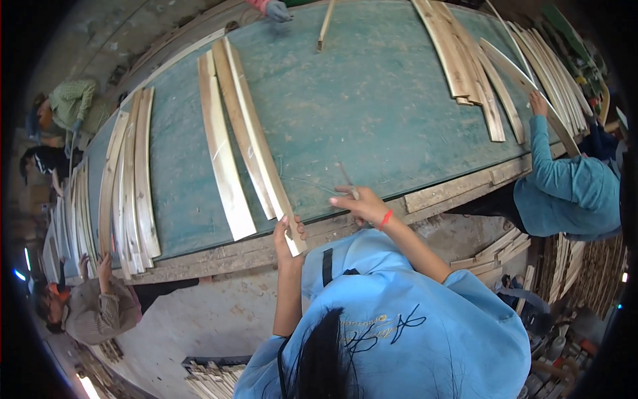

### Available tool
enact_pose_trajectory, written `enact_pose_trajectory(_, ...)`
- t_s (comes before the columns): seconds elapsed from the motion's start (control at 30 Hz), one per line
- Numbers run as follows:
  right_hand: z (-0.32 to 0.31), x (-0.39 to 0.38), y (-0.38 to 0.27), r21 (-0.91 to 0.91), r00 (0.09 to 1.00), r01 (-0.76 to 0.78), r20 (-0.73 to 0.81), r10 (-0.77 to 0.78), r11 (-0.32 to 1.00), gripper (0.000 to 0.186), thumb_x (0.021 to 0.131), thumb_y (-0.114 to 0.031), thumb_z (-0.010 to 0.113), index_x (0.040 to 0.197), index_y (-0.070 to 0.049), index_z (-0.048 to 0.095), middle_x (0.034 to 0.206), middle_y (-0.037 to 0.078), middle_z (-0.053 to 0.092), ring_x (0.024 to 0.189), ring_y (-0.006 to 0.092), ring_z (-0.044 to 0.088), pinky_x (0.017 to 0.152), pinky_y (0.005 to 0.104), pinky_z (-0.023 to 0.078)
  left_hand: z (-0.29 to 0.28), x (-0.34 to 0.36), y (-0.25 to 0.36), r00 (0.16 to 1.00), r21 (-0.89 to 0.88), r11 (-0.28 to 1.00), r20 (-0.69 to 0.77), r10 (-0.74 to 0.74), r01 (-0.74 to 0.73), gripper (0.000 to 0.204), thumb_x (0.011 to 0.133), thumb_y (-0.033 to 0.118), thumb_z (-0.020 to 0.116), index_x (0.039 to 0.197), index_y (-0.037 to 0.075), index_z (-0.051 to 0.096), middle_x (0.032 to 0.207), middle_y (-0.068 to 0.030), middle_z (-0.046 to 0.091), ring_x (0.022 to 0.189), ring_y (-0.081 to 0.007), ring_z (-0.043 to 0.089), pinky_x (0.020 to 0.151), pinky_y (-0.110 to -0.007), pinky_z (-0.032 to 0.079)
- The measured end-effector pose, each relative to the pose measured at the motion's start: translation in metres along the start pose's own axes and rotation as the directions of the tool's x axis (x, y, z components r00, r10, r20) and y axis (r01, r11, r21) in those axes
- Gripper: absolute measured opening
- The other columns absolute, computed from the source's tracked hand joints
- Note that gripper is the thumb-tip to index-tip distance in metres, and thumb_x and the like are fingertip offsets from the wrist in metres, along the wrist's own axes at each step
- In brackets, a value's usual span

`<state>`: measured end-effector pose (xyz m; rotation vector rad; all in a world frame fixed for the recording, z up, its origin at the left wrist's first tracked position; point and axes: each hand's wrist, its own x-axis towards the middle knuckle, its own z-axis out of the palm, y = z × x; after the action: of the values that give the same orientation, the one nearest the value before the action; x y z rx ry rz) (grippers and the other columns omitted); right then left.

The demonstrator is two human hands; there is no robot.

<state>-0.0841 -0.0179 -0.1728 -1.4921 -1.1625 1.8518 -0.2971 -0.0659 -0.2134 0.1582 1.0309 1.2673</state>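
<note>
My left hand (290, 234) is closed round the near end of a long pale wooden strip (260, 143), which reaches far across the green-topped table (345, 120). Its end juts past the table's near edge. Against its left side lies a browner strip (239, 126), and a wider pale board (222, 159) lies left of that. My right hand (361, 206) is over the near edge of the table, fingers closed on a slim, pointed tool (347, 177); its exact kind is hard to make out. Thin greenish string (309, 181) lies on the tabletop between my hands.
Bundles of wooden strips lie at left (129, 179) and right (465, 66). A person in a teal top (565, 189) handles a strip at right; another person (100, 312) works at left. Across the table is a gloved hand (278, 11). More wood (495, 256) is stacked below.
</note>
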Motion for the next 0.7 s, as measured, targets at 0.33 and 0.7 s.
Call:
enact_pose_trajectory(0.33,0.010,-0.002,0.004,-0.002,0.999,-0.027,0.019,0.027,1.000,0.081,0.078,-0.042,0.069,0.128,0.015,0.039,0.091,0.015,0.065,0.043,0.0070,0.044,0.037,0.0230,0.039,0.030,-0.002,-0.009,0.962,0.506,0.829,0.000,0.274,-0.237,0.058,0.082,0.023,0.066,0.125,-0.008,0.043,0.085,-0.0032,0.053,0.068,-0.0082,0.049,0.058,-0.023,0.040)
enact_pose_trajectory(0.7,0.015,-0.001,0.009,-0.014,0.997,-0.073,0.027,0.074,0.997,0.071,0.082,-0.037,0.066,0.128,0.010,0.042,0.090,0.011,0.065,0.046,0.0060,0.043,0.039,0.0233,0.038,0.005,-0.006,0.014,0.880,-0.497,0.824,0.474,-0.003,0.270,0.075,0.085,0.042,0.059,0.132,-0.009,0.031,0.089,-0.0102,0.045,0.070,-0.0154,0.042,0.054,-0.026,0.037)
